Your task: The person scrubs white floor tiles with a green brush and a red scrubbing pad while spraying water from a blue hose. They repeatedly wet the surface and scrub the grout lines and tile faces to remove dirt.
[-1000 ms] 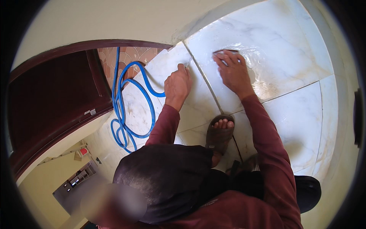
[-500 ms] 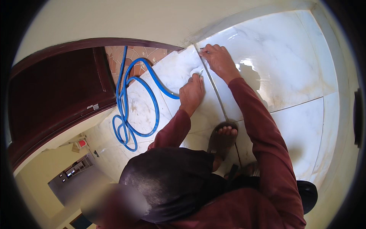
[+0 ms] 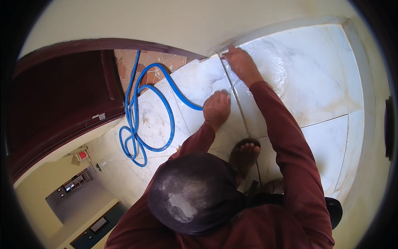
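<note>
My left hand is closed around the end of a blue hose. From beside its fingers a thin stream of water crosses the dark joint between the marbled floor tiles. The water spreads in a rippling patch on the tile beyond. At the far end of the joint, by the wall, my right hand is closed with its fingertips down at the joint. Whatever it pinches is too small and hidden to make out.
The hose lies in loose loops on the white floor tiles, running out through the doorway over reddish paving. A dark brown door stands at the left. My sandalled foot is beside the joint; pale walls border the floor.
My left hand has turned and shifted a little to the right with the hose. The stream now reaches across the joint and splashes over the right tile. My right hand stays near the joint's far end.
</note>
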Demonstrator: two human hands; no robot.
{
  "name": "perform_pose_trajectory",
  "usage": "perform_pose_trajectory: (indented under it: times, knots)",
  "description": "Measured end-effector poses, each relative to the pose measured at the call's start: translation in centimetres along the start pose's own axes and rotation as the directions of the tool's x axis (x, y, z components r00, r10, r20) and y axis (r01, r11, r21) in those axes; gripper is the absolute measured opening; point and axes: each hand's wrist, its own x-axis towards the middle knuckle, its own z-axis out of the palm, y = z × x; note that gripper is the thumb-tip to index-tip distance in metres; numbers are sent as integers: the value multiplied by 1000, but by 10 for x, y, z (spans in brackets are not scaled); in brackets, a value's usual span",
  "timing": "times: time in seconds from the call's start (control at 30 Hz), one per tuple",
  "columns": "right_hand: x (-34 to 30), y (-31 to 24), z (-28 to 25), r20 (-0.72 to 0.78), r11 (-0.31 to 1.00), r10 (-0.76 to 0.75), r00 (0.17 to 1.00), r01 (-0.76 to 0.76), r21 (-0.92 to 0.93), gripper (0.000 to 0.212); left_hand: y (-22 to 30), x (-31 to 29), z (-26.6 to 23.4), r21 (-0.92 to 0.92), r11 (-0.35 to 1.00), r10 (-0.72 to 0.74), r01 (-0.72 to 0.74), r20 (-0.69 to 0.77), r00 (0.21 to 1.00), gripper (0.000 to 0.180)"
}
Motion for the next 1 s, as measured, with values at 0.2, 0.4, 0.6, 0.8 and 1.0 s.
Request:
perform_pose_trajectory:
  times: [0.2,0.4,0.6,0.8,1.0]
  knots:
    - [-9,-14,-6,-108,989,111,988,-99,109,12,7,14,8,-43,997,56,-59,-69,996,19]
    - [-111,-36,-41,110,996,-22,994,12,89,15,-7,1,6,-76,995,54,-59,-64,996,20]
    - [-201,-61,-70,177,997,50,983,-59,47,24,-1,5,5,-49,998,41,-45,-81,996,20]
    - [-132,-68,-34,57,982,181,982,-177,-62,16,0,4,11,-43,997,67,-70,-67,995,20]
    - [-182,-86,-68,254,942,316,914,-335,34,21,-2,2,7,-25,998,50,-53,-98,994,21]
